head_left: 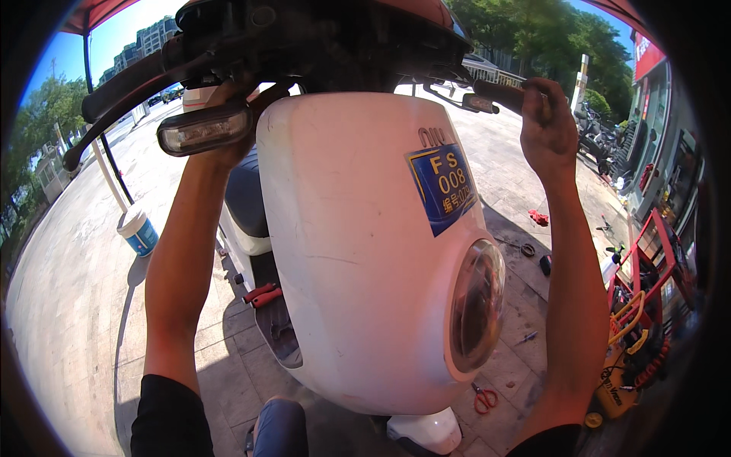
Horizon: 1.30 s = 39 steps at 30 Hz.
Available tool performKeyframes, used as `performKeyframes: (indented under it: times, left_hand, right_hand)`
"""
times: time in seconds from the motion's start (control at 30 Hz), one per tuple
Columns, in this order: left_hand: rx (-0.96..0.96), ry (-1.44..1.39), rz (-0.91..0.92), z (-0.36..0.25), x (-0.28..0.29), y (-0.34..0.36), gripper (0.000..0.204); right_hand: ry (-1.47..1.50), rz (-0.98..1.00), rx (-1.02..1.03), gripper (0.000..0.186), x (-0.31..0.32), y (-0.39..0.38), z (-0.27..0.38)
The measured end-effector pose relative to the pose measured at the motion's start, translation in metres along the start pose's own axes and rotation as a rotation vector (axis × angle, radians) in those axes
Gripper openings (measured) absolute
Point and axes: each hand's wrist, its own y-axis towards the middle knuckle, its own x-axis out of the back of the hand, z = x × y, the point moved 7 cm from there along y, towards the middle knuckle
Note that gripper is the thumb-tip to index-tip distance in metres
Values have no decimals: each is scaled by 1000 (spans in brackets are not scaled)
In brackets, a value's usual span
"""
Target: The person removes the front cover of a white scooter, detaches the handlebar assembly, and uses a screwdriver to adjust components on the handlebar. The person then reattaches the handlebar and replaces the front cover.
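Scooter (358, 320): stands facing the person, its white front panel (335, 206) filling the middle, the dark handlebar (335, 49) across the panel's top.
Left hand (237, 147): at the panel's upper left, behind the turn signal (204, 131); its fingers are mostly hidden, so I cannot tell how far this grip is closed, or on what.
Right hand (550, 126): beyond the panel's upper right, fingers bent round the end of the handle (502, 95), the grip nearly closed on it.
Raised arms: one either side of the panel, probably because the handlebar is wide and this steadies both ends.
Red-handled tool (263, 295): on the footboard by the panel's left edge, likely put there to be within reach.
Paving (84, 305): pale slabs, sunlit left of the panel, shaded close under it; right of it lie a crumpled red item (538, 218) and a small blue tool (527, 337), with red-handled scissors (484, 398) at its lower right.
Surroundings: outdoors; bucket (138, 231) well left of the panel, yellow machine (615, 394) far right, parked motorcycles (594, 141) farther back, trees (525, 38) beyond.
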Motion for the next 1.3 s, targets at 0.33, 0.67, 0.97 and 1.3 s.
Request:
performKeyframes:
  times: [0.33,0.67,0.97,1.3]
  left_hand:
    - [-44,147,-148,-3,-11,-5,50]
    - [-87,77,91,-9,-2,-3,53]
    - [-29,114,-85,-8,3,1,55]
    - [-9,108,-53,-8,6,0,55]
  right_hand:
    - [350,133,-483,32,-14,4,-35]
    - [149,-5,-342,38,-12,20,-25]
    - [357,21,206,38,-5,10,-3]
    - [237,26,373,31,-8,5,-9]
